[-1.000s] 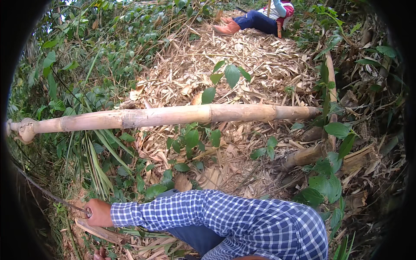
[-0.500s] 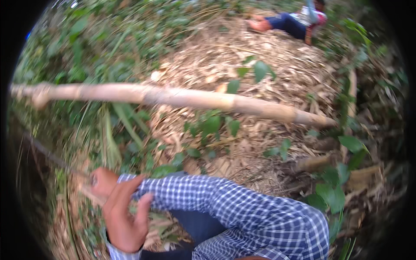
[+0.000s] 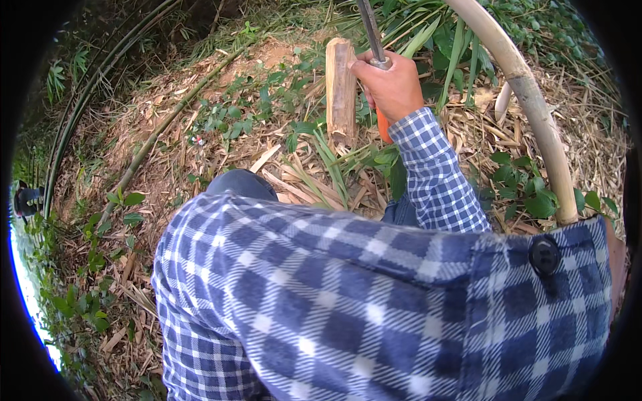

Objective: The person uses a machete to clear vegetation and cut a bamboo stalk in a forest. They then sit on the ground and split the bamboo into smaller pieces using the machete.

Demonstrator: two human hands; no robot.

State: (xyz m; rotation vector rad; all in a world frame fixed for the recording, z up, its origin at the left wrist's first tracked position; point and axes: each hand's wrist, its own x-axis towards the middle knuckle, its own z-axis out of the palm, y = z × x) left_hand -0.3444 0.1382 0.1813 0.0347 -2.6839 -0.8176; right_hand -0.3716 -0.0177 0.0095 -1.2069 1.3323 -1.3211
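Note:
My right hand [image 3: 393, 87] is closed round the handle of a long-bladed knife [image 3: 371, 28], the steel blade pointing away from me. A bit of its orange handle [image 3: 383, 125] shows below the fist. Just left of the fingers is a short wood block [image 3: 341, 90] with a pale, cut top. My left sleeve [image 3: 348, 287] crosses the lower part of the view, close up, its buttoned cuff at the right. Only a sliver of my left hand [image 3: 617, 260] shows past the cuff, fingers hidden. Whether it touches the nearby pale pole [image 3: 535, 100] I cannot tell.
Dry chips and strips [image 3: 304, 190] litter the sloping ground among leafy weeds [image 3: 234, 117]. A thin greenish stalk [image 3: 164, 130] runs along the slope at the left, with dark curved stems [image 3: 80, 110] beyond it. Long green leaves [image 3: 461, 60] lie between my right hand and the pole.
The view has swung, so the pole now stands at the right and the other person is out of view. My left arm has come up across the front; the knife stays in my right hand.

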